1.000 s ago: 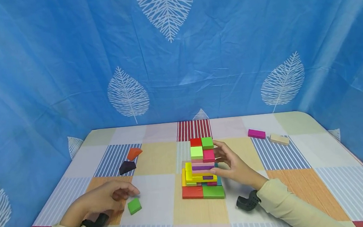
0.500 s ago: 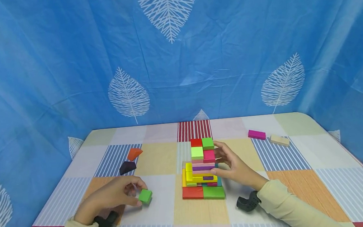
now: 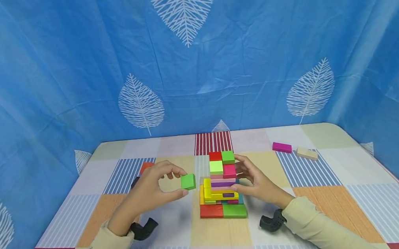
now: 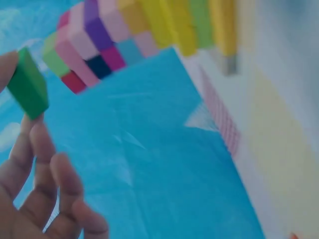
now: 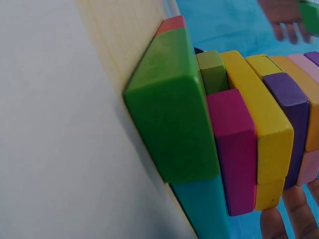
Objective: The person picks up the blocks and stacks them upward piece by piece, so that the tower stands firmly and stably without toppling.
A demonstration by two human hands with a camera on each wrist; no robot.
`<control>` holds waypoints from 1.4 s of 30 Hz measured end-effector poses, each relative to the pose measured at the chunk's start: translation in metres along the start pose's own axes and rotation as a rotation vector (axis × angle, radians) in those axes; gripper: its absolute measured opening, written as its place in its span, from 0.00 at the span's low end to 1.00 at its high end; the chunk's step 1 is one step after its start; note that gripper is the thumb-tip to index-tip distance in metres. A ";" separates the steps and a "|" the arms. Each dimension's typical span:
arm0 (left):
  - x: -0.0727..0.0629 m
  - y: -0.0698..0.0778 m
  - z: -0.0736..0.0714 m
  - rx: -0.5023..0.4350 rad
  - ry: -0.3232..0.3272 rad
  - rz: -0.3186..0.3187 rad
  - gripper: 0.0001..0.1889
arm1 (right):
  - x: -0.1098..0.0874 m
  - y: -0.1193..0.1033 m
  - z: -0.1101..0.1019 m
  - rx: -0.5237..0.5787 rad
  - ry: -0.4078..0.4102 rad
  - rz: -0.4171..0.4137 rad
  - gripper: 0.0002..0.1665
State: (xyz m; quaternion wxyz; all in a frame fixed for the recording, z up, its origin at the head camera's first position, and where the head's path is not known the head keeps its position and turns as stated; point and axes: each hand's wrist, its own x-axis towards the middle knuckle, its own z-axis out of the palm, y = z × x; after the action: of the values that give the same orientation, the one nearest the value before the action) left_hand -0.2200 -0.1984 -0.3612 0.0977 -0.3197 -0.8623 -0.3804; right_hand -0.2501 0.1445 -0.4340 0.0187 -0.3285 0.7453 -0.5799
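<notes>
My left hand pinches a small green block between thumb and fingertips, in the air just left of the tower. The left wrist view has this green block at the left edge, its remaining fingers spread below. A tower of coloured wooden blocks stands mid-table, stepped and wider at the base. At its right side is my right hand, thumb by the middle layers and fingers along the upper ones. Close up in the right wrist view are the tower's lower layers, with a large green block at the base.
Back right on the patterned tablecloth lie a magenta block and a cream block. An orange piece and a dark piece lie behind my left hand, partly covered. A blue curtain hangs behind the table.
My left hand has picked up the green block from the table and carried it up and right towards the tower. The right hand has stayed at the tower's side.
</notes>
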 end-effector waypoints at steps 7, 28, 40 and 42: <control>0.029 0.024 0.015 -0.027 0.090 0.094 0.19 | 0.001 0.000 0.000 0.002 -0.003 -0.011 0.46; 0.067 0.043 0.056 0.074 0.062 0.144 0.17 | -0.002 0.000 0.000 0.000 -0.024 0.021 0.47; 0.068 0.043 0.058 0.101 0.056 0.140 0.19 | -0.002 0.003 -0.002 -0.014 -0.027 -0.021 0.46; 0.068 0.042 0.058 0.105 0.059 0.134 0.20 | -0.002 0.002 -0.002 -0.012 -0.027 -0.018 0.46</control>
State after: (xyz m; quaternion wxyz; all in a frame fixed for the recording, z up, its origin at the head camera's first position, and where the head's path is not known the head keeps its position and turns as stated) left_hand -0.2422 -0.1032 -0.3486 0.1650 -0.3597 -0.8544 -0.3367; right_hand -0.2503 0.1470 -0.4361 0.0213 -0.3430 0.7455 -0.5710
